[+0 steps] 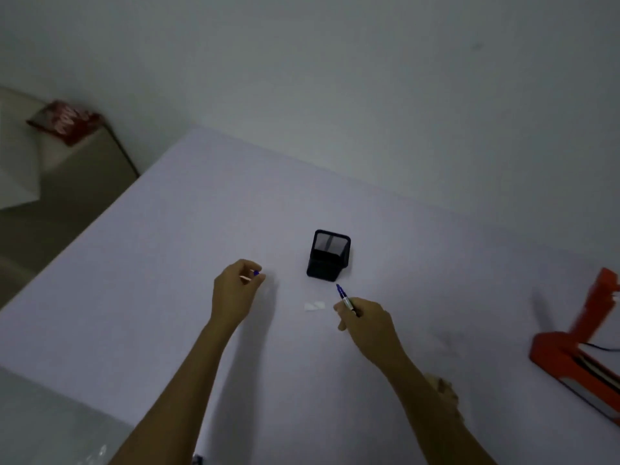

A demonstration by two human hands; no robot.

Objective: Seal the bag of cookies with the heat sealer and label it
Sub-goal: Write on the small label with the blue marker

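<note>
My right hand point(367, 322) grips a blue marker pen point(345, 298) with its tip pointing up toward a black mesh pen holder point(328, 256). My left hand point(235, 290) pinches the pen's blue cap point(255, 272) between curled fingers. A small white label point(314, 306) lies flat on the table between the two hands. The orange heat sealer point(583, 347) stands at the right edge with its arm raised. Part of the cookie bag point(443, 389) shows just behind my right forearm.
The white table point(167, 263) runs back to a grey wall. A beige cabinet point(84, 169) with a red packet point(65, 120) on top stands at the far left. A black cord point(600, 346) lies by the sealer.
</note>
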